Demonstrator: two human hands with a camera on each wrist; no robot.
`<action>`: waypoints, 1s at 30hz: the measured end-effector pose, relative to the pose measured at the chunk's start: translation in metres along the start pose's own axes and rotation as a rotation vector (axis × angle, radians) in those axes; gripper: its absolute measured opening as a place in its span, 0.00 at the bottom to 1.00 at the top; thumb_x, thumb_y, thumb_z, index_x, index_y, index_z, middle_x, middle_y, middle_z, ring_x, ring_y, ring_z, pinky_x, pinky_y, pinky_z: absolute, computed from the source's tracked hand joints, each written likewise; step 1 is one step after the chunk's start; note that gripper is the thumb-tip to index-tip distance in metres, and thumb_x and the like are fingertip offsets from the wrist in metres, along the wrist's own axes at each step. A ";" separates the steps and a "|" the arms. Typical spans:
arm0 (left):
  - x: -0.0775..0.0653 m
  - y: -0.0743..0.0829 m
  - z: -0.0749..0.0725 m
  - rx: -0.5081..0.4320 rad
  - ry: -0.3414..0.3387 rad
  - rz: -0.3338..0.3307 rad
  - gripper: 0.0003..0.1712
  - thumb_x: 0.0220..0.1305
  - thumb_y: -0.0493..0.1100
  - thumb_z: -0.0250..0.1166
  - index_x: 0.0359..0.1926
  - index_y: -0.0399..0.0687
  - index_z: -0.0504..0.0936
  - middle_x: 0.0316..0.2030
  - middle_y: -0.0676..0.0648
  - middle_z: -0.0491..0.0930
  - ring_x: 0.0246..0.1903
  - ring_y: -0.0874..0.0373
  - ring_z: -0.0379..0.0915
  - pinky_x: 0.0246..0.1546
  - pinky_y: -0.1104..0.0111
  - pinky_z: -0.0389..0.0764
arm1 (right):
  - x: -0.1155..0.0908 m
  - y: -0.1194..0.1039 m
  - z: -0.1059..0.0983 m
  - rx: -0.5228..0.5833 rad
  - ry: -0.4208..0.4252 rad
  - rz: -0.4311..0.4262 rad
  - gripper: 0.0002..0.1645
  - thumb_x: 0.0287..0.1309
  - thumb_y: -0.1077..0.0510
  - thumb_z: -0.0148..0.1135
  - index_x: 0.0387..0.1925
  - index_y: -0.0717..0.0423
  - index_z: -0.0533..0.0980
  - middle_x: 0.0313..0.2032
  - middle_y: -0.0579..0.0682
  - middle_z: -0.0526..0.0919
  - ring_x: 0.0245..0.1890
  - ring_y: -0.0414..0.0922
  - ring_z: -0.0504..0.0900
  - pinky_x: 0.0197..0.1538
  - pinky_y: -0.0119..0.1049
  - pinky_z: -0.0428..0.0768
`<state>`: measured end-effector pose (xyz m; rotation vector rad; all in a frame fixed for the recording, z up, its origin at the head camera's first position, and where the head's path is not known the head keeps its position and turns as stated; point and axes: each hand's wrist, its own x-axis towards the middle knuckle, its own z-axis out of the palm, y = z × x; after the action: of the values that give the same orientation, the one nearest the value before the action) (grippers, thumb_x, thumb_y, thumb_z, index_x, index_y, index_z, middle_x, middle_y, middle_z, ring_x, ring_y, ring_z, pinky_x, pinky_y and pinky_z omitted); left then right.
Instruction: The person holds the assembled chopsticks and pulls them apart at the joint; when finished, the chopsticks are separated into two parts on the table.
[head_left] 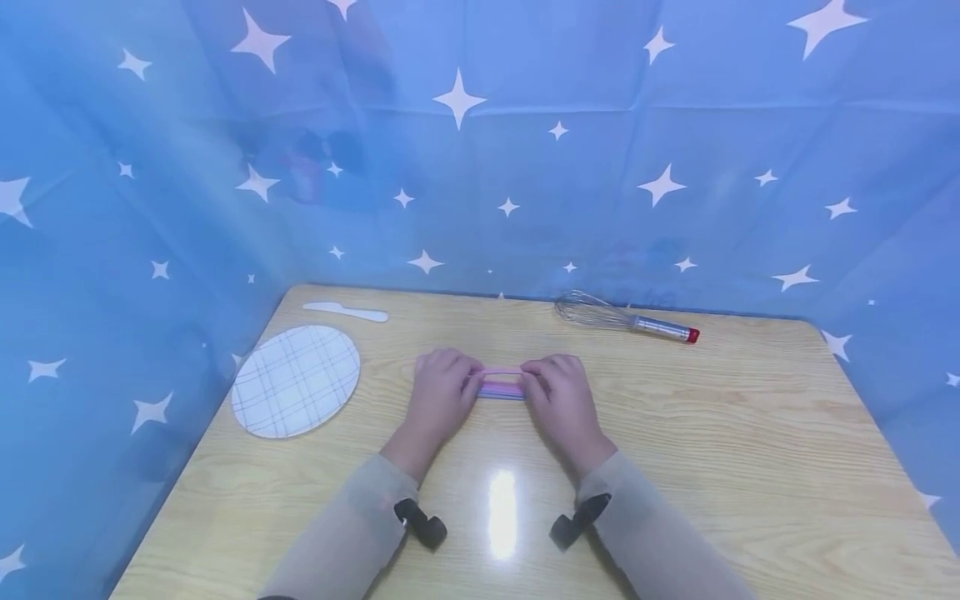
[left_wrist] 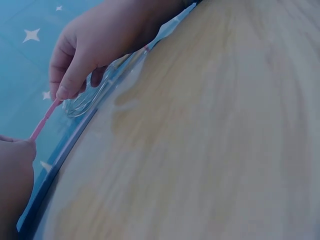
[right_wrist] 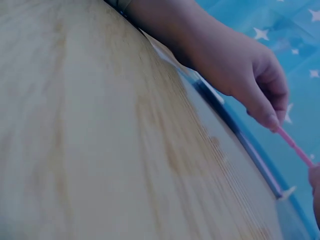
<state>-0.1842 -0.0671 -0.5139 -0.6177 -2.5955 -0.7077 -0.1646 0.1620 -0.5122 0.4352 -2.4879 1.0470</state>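
A thin pink straw (head_left: 502,372) runs crosswise between both hands in the head view. My left hand (head_left: 444,390) pinches its left end between thumb and fingers; my right hand (head_left: 561,397) pinches its right end the same way. Just nearer to me, more straws (head_left: 501,392) in pink, purple and blue lie side by side, their ends hidden behind the hands. The left wrist view shows the pink straw (left_wrist: 46,119) stretched straight from hand to hand, with a ridged part near its middle. It appears in the right wrist view (right_wrist: 295,146) too, slanting between the fingertips.
On the left of the wooden table (head_left: 720,467) lies a round white plate (head_left: 296,383) with a checked pattern. Behind it rests a white plastic knife (head_left: 347,312). A wire whisk (head_left: 628,318) lies at the back right. A blue starred cloth (head_left: 525,167) hangs behind the table.
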 end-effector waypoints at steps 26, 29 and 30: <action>0.035 0.082 0.056 -0.037 -0.052 0.079 0.09 0.77 0.53 0.65 0.48 0.57 0.88 0.47 0.58 0.83 0.52 0.59 0.75 0.63 0.57 0.70 | -0.031 0.063 -0.085 -0.080 0.068 0.029 0.08 0.67 0.61 0.74 0.46 0.54 0.88 0.44 0.50 0.85 0.55 0.54 0.74 0.58 0.52 0.69; 0.040 0.094 0.063 -0.054 -0.038 0.090 0.09 0.78 0.52 0.65 0.47 0.57 0.88 0.46 0.58 0.83 0.52 0.60 0.76 0.63 0.58 0.70 | -0.036 0.072 -0.096 -0.086 0.067 0.034 0.07 0.68 0.62 0.73 0.47 0.55 0.88 0.44 0.50 0.85 0.54 0.54 0.74 0.56 0.52 0.69; 0.042 0.099 0.066 -0.059 -0.031 0.097 0.09 0.78 0.52 0.64 0.47 0.57 0.88 0.46 0.58 0.83 0.52 0.60 0.76 0.62 0.59 0.70 | -0.037 0.076 -0.100 -0.089 0.070 0.037 0.07 0.68 0.63 0.72 0.47 0.55 0.88 0.44 0.50 0.85 0.53 0.54 0.74 0.56 0.51 0.69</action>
<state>-0.1856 0.0585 -0.5096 -0.7734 -2.5609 -0.7509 -0.1406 0.2904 -0.5119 0.3216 -2.4776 0.9442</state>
